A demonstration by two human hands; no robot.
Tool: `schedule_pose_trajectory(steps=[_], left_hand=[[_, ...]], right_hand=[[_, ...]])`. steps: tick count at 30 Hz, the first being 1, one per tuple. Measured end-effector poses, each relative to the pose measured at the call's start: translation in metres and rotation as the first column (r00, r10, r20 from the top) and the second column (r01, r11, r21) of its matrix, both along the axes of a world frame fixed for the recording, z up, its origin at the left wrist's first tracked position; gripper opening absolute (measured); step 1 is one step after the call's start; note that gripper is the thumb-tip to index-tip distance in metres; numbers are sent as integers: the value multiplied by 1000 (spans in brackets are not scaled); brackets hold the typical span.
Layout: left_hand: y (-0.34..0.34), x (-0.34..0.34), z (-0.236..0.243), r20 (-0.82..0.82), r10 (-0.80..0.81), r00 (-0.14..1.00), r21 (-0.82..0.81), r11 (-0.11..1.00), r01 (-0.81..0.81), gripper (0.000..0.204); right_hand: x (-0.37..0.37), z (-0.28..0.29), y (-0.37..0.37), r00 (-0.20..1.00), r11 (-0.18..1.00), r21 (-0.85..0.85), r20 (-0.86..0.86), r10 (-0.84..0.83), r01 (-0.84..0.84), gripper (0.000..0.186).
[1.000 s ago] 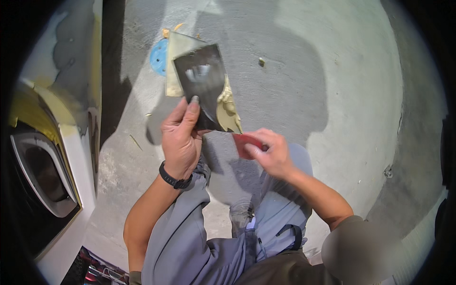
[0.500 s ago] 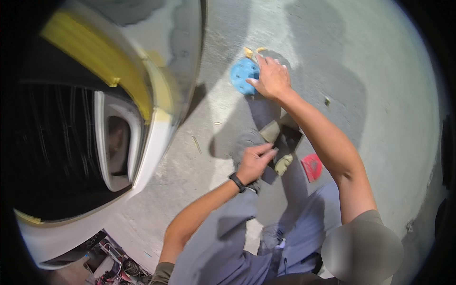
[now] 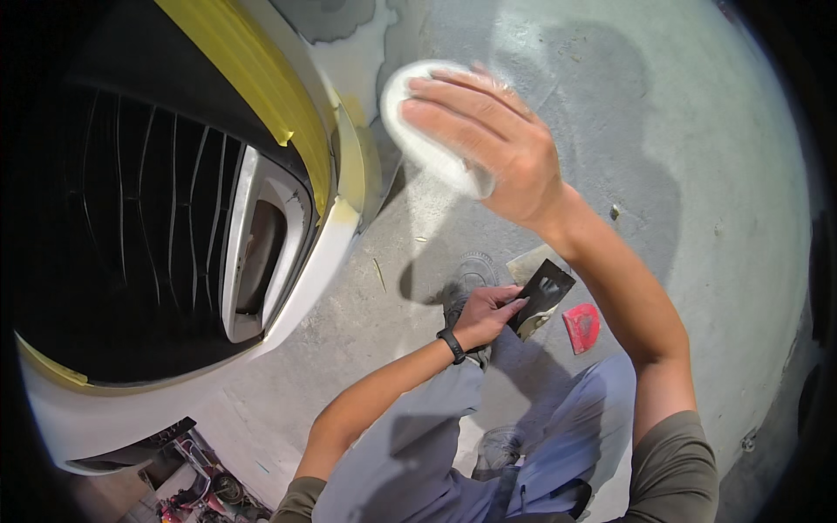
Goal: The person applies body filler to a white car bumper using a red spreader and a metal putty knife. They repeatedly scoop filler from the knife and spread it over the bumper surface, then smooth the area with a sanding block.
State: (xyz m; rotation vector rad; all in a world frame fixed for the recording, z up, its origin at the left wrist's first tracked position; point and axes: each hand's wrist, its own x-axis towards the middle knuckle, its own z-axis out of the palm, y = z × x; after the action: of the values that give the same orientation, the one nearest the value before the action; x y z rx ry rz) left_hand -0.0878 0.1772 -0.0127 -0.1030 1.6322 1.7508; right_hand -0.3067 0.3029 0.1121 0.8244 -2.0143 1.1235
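Note:
My right hand is raised beside the car's front bumper, its fingers laid flat across a white round pad that it grips. Motion smears the pad's edge. Lower down, above the floor by my shoe, my left hand pinches the near edge of a dark flat rectangular plate. A beige lump of paste shows at the plate's lower edge; whether it sticks to the plate I cannot tell. Just right of it, a red spreader-like piece lies on the floor.
On the left stands the car bumper, white and grey, with yellow masking tape along the dark grille opening. Grey concrete floor spreads to the right. Red and black machine parts sit at the lower left.
My right hand has come up from the floor, where a blue perforated disc lay; it now holds the white pad, and the blue disc no longer shows. My left hand has moved slightly right, onto the plate.

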Motion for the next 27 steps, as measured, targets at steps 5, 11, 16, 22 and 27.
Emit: schedule_pose_trajectory(steps=[5,11,16,22,27], left_hand=[[-3,0,0,-108,-73,991,-133,989,59,25],[-3,1,3,19,41,999,3,999,-41,24],[-4,-3,6,-17,-14,1000,-85,996,12,25],[-3,-4,4,40,-22,999,-53,998,24,25],[-3,-4,5,30,-23,999,-94,995,26,24]], right_hand=[[-19,3,-32,952,991,55,-287,-105,126,37],[-14,-25,-45,916,993,54,-395,-75,104,39],[-34,5,-38,939,991,120,-345,-11,56,34],[-16,-14,-39,940,979,201,-326,104,-39,39],[-26,-23,-37,956,972,232,-292,29,41,44]])
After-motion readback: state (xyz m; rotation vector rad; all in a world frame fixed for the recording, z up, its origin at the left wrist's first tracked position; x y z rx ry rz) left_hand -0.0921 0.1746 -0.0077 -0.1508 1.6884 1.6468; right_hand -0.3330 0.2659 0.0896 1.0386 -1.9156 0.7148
